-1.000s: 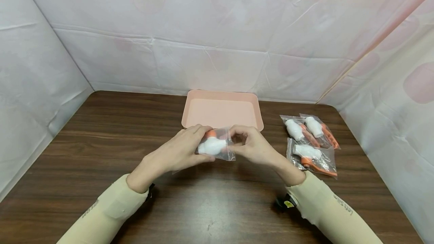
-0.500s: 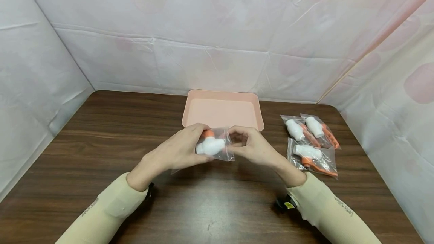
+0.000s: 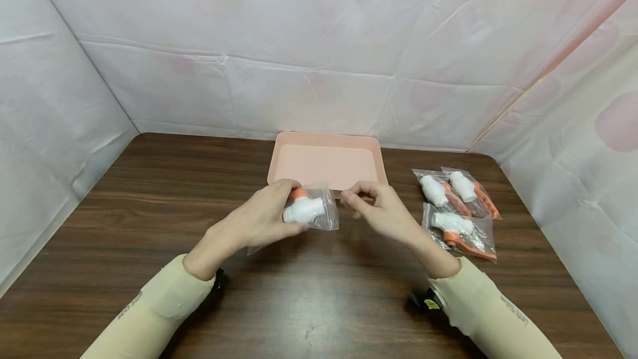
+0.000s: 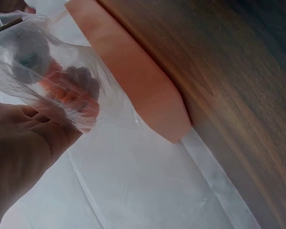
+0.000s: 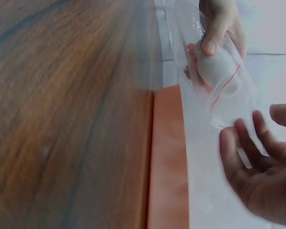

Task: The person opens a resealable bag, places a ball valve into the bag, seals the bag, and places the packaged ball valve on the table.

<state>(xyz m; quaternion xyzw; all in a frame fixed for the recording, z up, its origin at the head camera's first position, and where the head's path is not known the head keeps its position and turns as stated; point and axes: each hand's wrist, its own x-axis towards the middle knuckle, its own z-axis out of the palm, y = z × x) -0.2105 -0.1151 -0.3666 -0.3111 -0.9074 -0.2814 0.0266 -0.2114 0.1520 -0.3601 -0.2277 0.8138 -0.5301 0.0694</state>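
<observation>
A white plastic ball valve (image 3: 305,210) with an orange handle sits inside a clear zip bag (image 3: 330,216). My left hand (image 3: 259,218) grips valve and bag together, thumb on the near side. In the right wrist view the bag's red zip line crosses near the valve's white end (image 5: 233,88). To the right, my right hand (image 3: 386,212) is apart from the valve, its fingers loosely bent and thumb separate (image 5: 271,176); whether a fingertip still brushes the bag's edge is hard to tell. Most of the orange handle is hidden by the left hand in the head view.
Behind the hands a shallow pink tray (image 3: 326,162) stands at the table's back edge. Several similar bagged valves lie at the right: one in front (image 3: 456,231), others behind (image 3: 435,191). Pale cloth walls (image 3: 249,93) enclose the wooden table (image 3: 199,181).
My right hand has come off the bag's edge and drawn back to the right. The left hand with the bagged valve has shifted slightly left.
</observation>
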